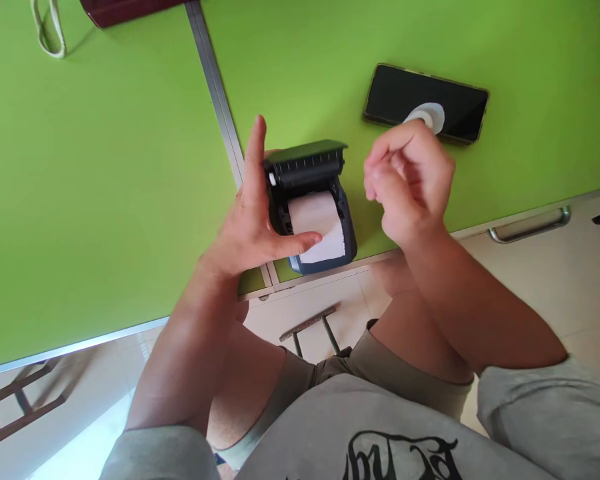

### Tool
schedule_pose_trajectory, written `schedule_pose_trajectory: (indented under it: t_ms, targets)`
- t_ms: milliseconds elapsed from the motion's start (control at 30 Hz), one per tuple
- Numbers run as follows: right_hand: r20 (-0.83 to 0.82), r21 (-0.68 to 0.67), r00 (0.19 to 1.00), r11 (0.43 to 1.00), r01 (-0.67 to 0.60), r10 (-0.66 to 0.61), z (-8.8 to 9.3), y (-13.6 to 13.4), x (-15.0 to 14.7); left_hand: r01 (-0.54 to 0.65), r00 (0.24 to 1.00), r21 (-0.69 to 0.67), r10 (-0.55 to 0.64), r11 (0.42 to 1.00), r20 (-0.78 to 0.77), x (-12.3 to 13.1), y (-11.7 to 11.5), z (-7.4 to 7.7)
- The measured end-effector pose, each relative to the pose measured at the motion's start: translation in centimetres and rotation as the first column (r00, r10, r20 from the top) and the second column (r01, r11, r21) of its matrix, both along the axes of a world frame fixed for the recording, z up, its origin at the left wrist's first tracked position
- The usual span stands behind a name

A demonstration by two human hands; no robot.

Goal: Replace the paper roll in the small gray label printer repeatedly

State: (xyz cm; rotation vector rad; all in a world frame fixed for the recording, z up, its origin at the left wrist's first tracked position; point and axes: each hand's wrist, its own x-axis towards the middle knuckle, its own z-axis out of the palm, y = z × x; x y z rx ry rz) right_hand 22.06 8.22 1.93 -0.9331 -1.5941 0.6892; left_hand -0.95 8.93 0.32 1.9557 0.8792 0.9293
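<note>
Nearest you are your grey shirt (pixel 300 433) with black lettering and your drab shorts (pixel 420 373); a stool (pixel 310 323) shows below the near edge of the green table (pixel 105 167).

The small printer (pixel 350 233) sits at that near edge, between your hands. Its dark blue-grey body has rounded corners, and its lid (pixel 305 152) stands raised at the far side, showing a black roller (pixel 307 173) with a white end on the left. White paper (pixel 320 217) fills the opening, its loose end toward you and slightly ragged at the right corner.

Your left hand (pixel 253 227) is spread wide: the thumb lies over the paper, the forefinger points away along the lid's left side, and the other fingers are mostly hidden. Your right hand (pixel 415 180) is curled, apart from the printer on the right, thumb and fingertips together; you cannot tell whether they pinch anything.

Just beyond it, a white round piece (pixel 436 117) overlaps the black phone (pixel 425 90). Farthest, at left, are a dark red box (pixel 130 10) and a white cord (pixel 45 40).
</note>
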Motion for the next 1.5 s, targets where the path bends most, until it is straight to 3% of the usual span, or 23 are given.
schedule_pose_trajectory:
  t_ms: [100, 167, 333, 433, 533, 700, 933, 1100, 1267, 1500]
  targets:
    - [0.013, -0.053, 0.996, 0.994, 0.094, -0.094, -0.9, 0.9, -0.1, 0.032, 0.997, 0.037, -0.035, 0.999, 0.072, 0.0, 0.0, -0.3]
    - [0.058, -0.078, 0.995, 0.993, 0.089, -0.085, -1.4, 1.1, -0.1, 0.019, 0.995, 0.049, -0.023, 0.999, 0.099, 0.0, -0.1, -0.5]
    - [0.12, -0.16, 0.99, 0.986, -0.052, 0.071, -1.7, 0.9, -0.1, 0.055, 0.995, 0.037, -0.058, 0.998, 0.087, -0.3, -0.3, -0.6]
    - [0.218, -0.248, 0.947, 0.952, -0.181, 0.237, -1.1, 0.8, 0.1, -0.009, 0.996, -0.047, 0.013, 0.999, 0.089, -0.3, -0.5, 0.0]
    - [0.294, -0.3, 0.886, 0.915, -0.271, 0.359, 0.2, 1.0, 0.3, -0.105, 0.994, -0.03, 0.104, 0.994, -0.038, 0.0, -0.5, 0.8]
    - [0.303, -0.384, 0.865, 0.882, -0.273, 0.399, 1.1, 1.1, 0.3, -0.131, 0.966, 0.024, 0.133, 0.991, -0.223, 0.4, -0.5, 1.7]
    - [0.394, -0.219, 0.877, 0.955, -0.2, 0.274, -0.8, 0.9, -0.1, -0.172, 0.948, 0.056, 0.181, 0.983, -0.263, 0.5, -0.8, 1.6]
    - [0.397, -0.217, 0.884, 0.961, -0.168, 0.245, -0.9, 0.7, -0.1, -0.312, 0.871, 0.051, 0.307, 0.949, -0.384, 0.6, -4.4, 1.3]
    - [0.406, -0.162, 0.891, 0.976, -0.148, 0.203, -0.9, 0.7, -0.3, -0.281, 0.803, 0.122, 0.303, 0.952, -0.513, 0.6, -7.7, 0.6]
    - [0.415, -0.178, 0.901, 0.982, -0.056, 0.127, -1.2, 0.7, 0.1, -0.269, 0.727, 0.2, 0.335, 0.942, -0.599, 0.4, -8.2, 0.3]
